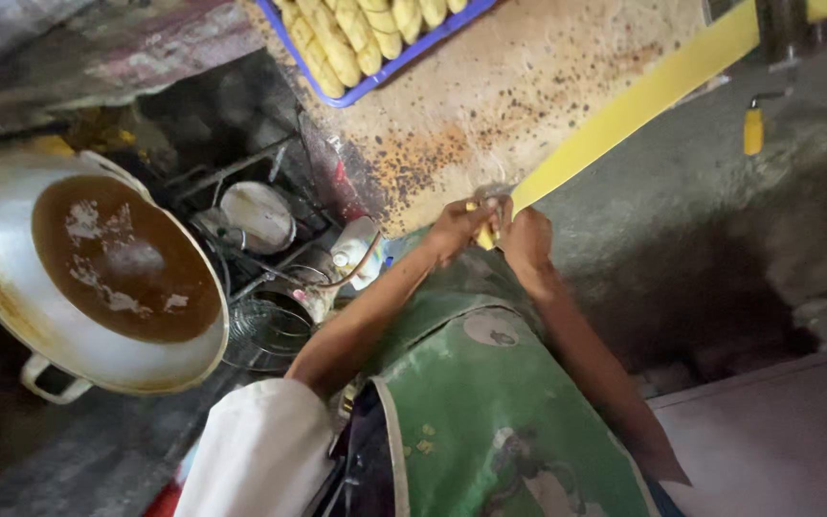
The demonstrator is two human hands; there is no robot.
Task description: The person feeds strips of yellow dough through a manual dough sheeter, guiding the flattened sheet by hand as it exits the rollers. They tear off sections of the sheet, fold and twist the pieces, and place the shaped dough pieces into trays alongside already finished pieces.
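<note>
Dough strip (624, 110): long, yellow, thin; stretched taut from upper right down over the speckled table (528, 77). Judged soft, light, easily torn; best gripped at its near end, where left hand (458, 228) and right hand (526, 237) are pinched closed on it. Oil wok (98, 268) at left.

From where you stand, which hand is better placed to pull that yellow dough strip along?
Probably the right hand: it sits on the side where the yellow dough strip runs off. The left hand pinches its end too.
</note>
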